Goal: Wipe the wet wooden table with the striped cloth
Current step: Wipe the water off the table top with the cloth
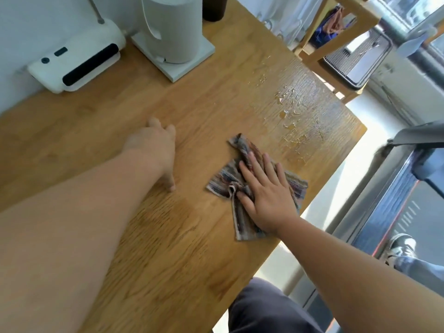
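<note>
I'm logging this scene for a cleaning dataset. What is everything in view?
wooden table: one, light brown, fills the view
water: scattered drops, clear, table's far right
striped cloth: one, multicoloured, under right hand
flat appliance: one, white and black, far left
cylindrical appliance: one, white, far edge
cup: one, dark, far edge
chair: one, wooden, beyond table
left hand: one, resting on table
right hand: one, flat, pressing cloth
</note>
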